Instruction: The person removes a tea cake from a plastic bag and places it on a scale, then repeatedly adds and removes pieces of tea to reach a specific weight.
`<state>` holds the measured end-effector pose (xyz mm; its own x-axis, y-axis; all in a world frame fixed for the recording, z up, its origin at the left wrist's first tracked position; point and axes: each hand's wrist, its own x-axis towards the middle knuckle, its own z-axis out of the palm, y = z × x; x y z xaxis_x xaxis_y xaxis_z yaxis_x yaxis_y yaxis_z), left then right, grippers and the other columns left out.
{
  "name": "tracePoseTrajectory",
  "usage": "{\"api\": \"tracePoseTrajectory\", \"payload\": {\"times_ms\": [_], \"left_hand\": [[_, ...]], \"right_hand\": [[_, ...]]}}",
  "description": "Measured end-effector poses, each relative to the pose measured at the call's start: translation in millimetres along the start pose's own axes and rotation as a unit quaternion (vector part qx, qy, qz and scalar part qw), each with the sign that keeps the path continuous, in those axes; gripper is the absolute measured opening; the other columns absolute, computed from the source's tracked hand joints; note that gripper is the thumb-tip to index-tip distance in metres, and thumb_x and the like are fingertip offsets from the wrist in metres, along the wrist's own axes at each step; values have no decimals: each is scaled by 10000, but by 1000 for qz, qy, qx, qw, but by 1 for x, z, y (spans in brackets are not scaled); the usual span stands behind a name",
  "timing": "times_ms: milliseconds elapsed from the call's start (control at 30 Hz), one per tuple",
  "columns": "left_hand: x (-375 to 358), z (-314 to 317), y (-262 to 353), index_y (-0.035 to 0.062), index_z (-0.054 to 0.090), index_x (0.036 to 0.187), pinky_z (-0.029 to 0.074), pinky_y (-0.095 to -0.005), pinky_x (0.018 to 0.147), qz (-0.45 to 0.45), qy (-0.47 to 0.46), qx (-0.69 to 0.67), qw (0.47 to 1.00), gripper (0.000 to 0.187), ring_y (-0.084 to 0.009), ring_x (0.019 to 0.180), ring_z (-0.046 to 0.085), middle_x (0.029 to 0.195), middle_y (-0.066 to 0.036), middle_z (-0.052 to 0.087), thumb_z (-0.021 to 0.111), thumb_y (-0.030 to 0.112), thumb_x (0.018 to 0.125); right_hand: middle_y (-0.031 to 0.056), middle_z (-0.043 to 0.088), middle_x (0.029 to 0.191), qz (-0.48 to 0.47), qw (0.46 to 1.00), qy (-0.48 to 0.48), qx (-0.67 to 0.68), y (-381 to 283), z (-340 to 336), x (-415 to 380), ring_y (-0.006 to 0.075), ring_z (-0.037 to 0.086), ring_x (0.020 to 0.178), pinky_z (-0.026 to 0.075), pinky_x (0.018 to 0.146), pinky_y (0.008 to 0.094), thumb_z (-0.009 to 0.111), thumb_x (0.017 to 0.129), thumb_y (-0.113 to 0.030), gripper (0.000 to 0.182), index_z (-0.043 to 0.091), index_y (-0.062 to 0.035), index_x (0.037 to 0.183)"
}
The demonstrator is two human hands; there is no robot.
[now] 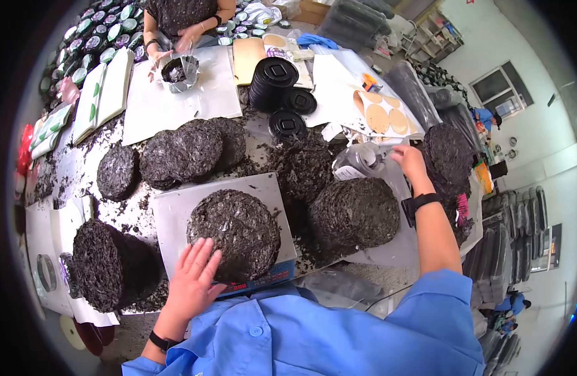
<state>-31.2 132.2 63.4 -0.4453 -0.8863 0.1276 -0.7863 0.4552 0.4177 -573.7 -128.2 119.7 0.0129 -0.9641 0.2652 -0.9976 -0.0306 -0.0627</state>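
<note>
A thick round cake of dark dried seaweed [235,232] rests on the flat plate of a digital scale [169,216] with a lit red display. My left hand [194,272] lies on that cake's lower left edge, fingers stretched out. Over to the right, my right hand [410,164] has its fingers curled together beside clear plastic tubs [363,160]; what they pinch, if anything, is too small to make out. Just below the tubs stands a stack of seaweed cakes [354,213]. Another tall stack [100,266] leans at the left of the scale.
More seaweed cakes [182,153] lie behind the scale, with black lids [274,78] stacked beyond. Across the table a person's hands [188,37] work at a bag-lined tub [179,72]. Round paper labels [379,116] lie at the back right, near a dark pile [448,153].
</note>
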Motion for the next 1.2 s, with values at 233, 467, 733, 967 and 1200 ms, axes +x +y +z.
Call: {"api": "tracePoseTrajectory", "payload": {"times_ms": [233,467,733,967,1200], "left_hand": [[-18,-39,-20,72,504,1356,375,-445,1060,-125,124,26,984,732,-366,1303,434,1451,-169,427,774,109,676],[-12,11,-38,83,548,1305,382,-434,1081,-32,9,-60,998,710,-331,1328,416,1440,-126,445,803,148,645],[-20,14,-52,50,540,1301,367,-430,1098,-20,33,-12,999,665,-351,1340,406,1421,-160,458,758,178,686],[-109,-114,-59,100,482,1378,268,-492,1125,-295,85,92,947,891,-326,1367,373,1462,-155,415,851,246,580],[-146,-115,-103,166,505,1373,299,-471,1104,-362,10,89,928,913,-282,1344,415,1441,-125,458,848,300,537]], "right_hand": [[116,695,983,131,887,-144,419,-99,-75,-85,166,672,835,536,707,261,625,918,-171,252,641,5,1098],[153,542,1290,283,617,-371,634,-228,31,-217,217,588,1103,521,906,361,663,906,-185,551,404,-7,1359],[102,540,1318,293,547,-338,708,-324,89,-210,238,537,1198,448,1013,418,638,883,-36,515,422,-41,1350],[124,604,1189,174,556,-419,696,-432,115,-67,246,605,1082,513,932,417,678,869,-55,389,495,-2,1208],[111,597,1205,72,535,-543,644,-595,208,45,253,593,1094,494,930,444,706,847,-63,461,477,-32,1246]]}}
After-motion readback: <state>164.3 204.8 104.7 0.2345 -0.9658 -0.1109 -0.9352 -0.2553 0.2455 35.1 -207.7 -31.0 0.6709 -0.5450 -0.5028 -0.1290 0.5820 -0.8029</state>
